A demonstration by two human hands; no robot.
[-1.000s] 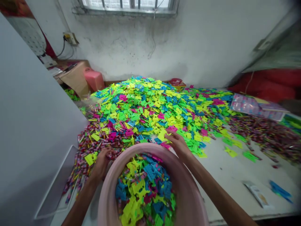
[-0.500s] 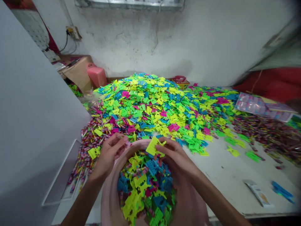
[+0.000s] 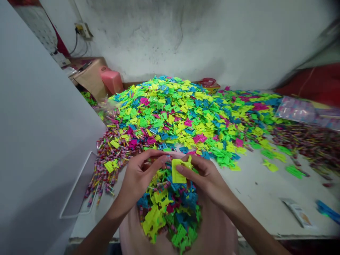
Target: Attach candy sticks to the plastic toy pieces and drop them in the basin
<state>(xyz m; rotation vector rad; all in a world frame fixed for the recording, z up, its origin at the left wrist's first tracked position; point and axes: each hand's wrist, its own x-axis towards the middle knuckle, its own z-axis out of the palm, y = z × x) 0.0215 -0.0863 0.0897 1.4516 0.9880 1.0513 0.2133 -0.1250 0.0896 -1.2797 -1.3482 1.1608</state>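
Over a pink tub (image 3: 221, 230), my two hands are close together. My right hand (image 3: 208, 179) pinches a flat yellow plastic piece (image 3: 177, 174), its thumb across the face; a rounded figure-like part sticks out at the piece's upper right. My left hand (image 3: 140, 175) is closed, thumb against fingers, on a small multicoloured wrapped stick (image 3: 168, 160) right beside the yellow piece; most of it is hidden. Inside the tub lie yellow, blue, green and pink plastic pieces (image 3: 156, 212), mixed with small wrapped sticks.
A large heap of coloured plastic pieces (image 3: 172, 113) covers the table behind the tub. Wrapped sticks lie in piles at left (image 3: 106, 170) and right (image 3: 310, 145). A sachet (image 3: 297, 212) lies at the right front. A grey panel (image 3: 47, 141) stands at left.
My left hand has moved right with its stick, up to the yellow piece. My right hand has turned the piece more upright. The view has shifted slightly.
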